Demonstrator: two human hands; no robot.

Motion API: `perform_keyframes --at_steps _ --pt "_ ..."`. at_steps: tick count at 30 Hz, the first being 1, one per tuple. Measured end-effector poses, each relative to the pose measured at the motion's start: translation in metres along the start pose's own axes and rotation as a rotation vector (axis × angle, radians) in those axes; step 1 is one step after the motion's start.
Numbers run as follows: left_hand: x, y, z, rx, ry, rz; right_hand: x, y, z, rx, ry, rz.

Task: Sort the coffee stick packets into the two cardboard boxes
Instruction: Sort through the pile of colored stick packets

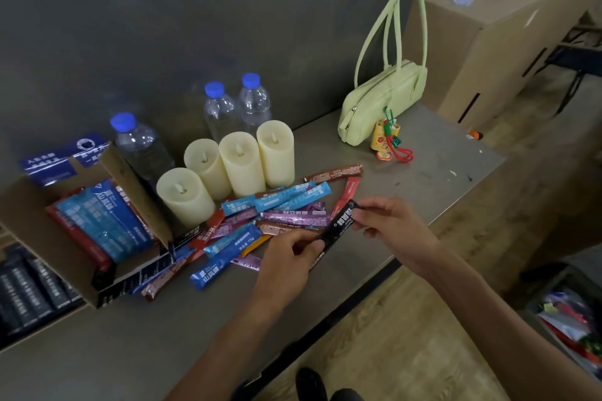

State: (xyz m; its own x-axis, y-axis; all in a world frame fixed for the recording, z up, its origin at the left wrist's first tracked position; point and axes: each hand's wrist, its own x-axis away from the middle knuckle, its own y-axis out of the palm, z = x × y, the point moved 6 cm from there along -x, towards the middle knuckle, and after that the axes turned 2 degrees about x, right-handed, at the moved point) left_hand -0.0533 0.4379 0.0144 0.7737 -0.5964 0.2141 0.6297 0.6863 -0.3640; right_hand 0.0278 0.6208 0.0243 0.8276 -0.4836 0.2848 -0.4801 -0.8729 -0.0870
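Together, left hand [288, 259] and right hand [392, 221] at ends of black packet [338, 227].

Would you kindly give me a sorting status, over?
Left hand, right hand both pinch one black packet. Loose packets piled beside open box. Candles crowd the pile.

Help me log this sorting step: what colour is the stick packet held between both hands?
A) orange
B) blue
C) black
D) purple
C: the black packet with white print is pinched near its ends by the left hand and the right hand.
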Motion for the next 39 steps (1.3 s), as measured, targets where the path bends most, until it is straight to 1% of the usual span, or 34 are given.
perform_keyframes --at_steps 5,8,9,11,15,18,20,22,25,27,29,31,34,39 --pt "0.022 -0.027 0.002 0.046 0.017 0.062 -0.008 0.036 -0.016 0.014 -0.066 -0.001" --pt "0.038 -0.062 -0.012 0.058 -0.017 0.181 -0.014 0.073 -0.032 -0.053 -0.077 -0.024" --pt "0.044 -0.076 -0.018 0.069 -0.025 0.235 -0.015 0.090 -0.037 -0.083 -0.066 -0.051" --pt "0.056 -0.106 -0.028 0.100 -0.017 0.345 -0.011 0.133 -0.047 -0.099 -0.044 -0.170" --pt "0.080 -0.159 -0.045 0.169 -0.019 0.521 -0.001 0.222 -0.057 0.213 -0.147 -0.356" --pt "0.098 -0.193 -0.060 0.205 -0.022 0.618 0.006 0.278 -0.052 0.278 -0.141 -0.463" --pt "0.106 -0.211 -0.072 0.193 -0.038 0.648 0.010 0.306 -0.052 0.306 -0.143 -0.494" --pt "0.113 -0.226 -0.086 0.162 -0.077 0.689 0.011 0.327 -0.057 0.335 -0.159 -0.493" --pt "0.125 -0.247 -0.105 0.112 -0.157 0.823 0.000 0.352 -0.067 0.535 -0.308 -0.415" --pt "0.127 -0.257 -0.113 0.109 -0.191 0.868 -0.011 0.369 -0.068 0.620 -0.353 -0.401" --pt "0.122 -0.262 -0.119 0.097 -0.207 0.852 -0.020 0.387 -0.064 0.663 -0.361 -0.404" --pt "0.114 -0.265 -0.123 0.081 -0.209 0.820 -0.028 0.400 -0.058 0.659 -0.344 -0.394" --pt "0.106 -0.269 -0.126 0.088 -0.207 0.824 -0.039 0.414 -0.048 0.655 -0.320 -0.361" --pt "0.105 -0.274 -0.131 0.072 -0.208 0.796 -0.046 0.423 -0.043 0.654 -0.358 -0.322"
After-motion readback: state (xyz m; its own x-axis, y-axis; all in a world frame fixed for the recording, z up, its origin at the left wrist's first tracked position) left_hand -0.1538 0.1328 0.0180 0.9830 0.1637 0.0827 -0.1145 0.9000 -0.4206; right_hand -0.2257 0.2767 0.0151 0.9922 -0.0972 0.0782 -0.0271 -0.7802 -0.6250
